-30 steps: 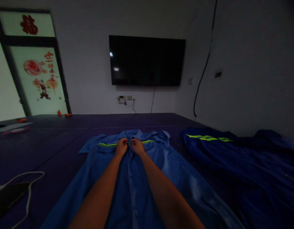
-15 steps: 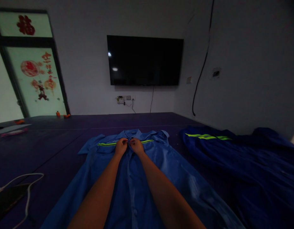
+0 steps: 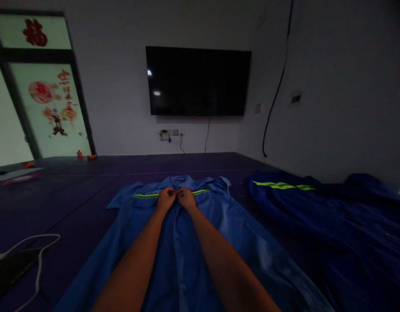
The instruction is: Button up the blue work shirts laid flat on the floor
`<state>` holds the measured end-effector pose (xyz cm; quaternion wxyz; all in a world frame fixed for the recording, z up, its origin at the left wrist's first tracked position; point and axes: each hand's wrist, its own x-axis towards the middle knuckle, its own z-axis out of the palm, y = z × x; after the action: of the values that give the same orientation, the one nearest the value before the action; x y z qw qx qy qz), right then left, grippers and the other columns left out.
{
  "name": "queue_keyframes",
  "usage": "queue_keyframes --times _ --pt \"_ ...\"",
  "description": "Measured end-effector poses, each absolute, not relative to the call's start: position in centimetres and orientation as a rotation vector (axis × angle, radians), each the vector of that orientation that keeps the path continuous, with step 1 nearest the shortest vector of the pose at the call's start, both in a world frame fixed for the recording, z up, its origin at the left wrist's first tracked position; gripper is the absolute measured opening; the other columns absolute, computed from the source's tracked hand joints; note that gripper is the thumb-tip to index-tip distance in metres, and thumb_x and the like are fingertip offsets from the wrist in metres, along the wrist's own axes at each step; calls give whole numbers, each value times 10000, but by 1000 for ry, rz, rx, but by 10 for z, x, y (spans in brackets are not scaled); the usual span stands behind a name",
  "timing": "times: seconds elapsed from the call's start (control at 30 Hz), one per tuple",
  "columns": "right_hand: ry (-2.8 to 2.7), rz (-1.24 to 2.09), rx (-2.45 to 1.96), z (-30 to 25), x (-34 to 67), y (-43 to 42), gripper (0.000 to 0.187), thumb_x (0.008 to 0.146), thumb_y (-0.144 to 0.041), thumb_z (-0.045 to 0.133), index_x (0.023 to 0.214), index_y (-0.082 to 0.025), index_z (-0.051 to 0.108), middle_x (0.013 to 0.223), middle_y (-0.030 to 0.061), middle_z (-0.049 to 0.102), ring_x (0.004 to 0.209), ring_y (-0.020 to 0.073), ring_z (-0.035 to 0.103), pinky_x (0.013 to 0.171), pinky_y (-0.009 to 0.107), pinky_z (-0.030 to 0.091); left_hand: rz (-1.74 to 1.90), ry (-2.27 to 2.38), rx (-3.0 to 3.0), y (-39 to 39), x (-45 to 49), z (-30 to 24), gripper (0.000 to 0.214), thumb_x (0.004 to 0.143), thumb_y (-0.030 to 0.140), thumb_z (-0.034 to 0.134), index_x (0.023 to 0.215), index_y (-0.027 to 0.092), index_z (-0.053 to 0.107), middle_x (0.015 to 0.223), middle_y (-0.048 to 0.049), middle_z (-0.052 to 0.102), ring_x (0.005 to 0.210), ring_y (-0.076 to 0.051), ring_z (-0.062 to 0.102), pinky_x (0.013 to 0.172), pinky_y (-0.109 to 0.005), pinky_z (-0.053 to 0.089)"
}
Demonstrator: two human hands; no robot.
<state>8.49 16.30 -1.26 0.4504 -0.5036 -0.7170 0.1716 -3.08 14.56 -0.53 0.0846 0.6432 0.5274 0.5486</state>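
your left hand (image 3: 166, 199) and right hand (image 3: 186, 198), both nearly closed, are pinching the blue shirt (image 3: 226, 225) lying flat on the purple surface (image 3: 79, 186), its likely light, limp cloth being best held by the placket (image 3: 179, 255) below the collar (image 3: 178, 180).

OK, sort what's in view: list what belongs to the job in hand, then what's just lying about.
Job in hand:
light blue shirt, laid out front up
left hand and right hand, both at its upper front opening

Lying about:
dark blue garment, right of the shirt
white cable and flat dark object, near left
orange objects, far left
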Motion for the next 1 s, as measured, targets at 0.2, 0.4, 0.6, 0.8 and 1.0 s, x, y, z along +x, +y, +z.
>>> queue_keyframes --times 0.2,0.4,0.6,0.8,1.0 --pt "-1775 430 -1239 -12 85 163 167 702 -134 513 800 -184 639 624 -4 625 574 117 569 533 192 393 1637 1589 1925 145 -30 -4 51 689 158 565 704 153 613 724 -36 652 718 -150 605 694 -259 452" --pt "-1781 413 -1253 -11 85 163 130 721 -171 531 796 -189 636 607 -8 614 559 111 560 516 189 377 1640 1589 1922 144 -30 -3 67 702 202 568 698 160 620 706 -31 650 711 -153 606 684 -260 453" --pt "-1788 407 -1257 -11 85 163 121 735 -199 539 811 -182 631 649 11 629 596 121 570 539 195 383 1624 1589 1926 144 -30 -3 101 722 216 553 697 151 626 693 -33 649 664 -141 597 641 -243 444" --pt "-1799 410 -1246 -13 85 163 121 747 -232 550 825 -183 629 694 19 643 631 123 584 562 194 393 1617 1589 1916 145 -30 -4 111 724 183 544 691 153 645 662 -24 647 667 -139 594 647 -241 445" --pt "-1809 406 -1250 -13 85 163 119 748 -247 557 817 -180 627 670 14 633 609 119 575 544 192 378 1649 1603 1854 144 -28 -5 114 706 156 551 684 158 662 694 -36 663 677 -148 600 672 -261 453"
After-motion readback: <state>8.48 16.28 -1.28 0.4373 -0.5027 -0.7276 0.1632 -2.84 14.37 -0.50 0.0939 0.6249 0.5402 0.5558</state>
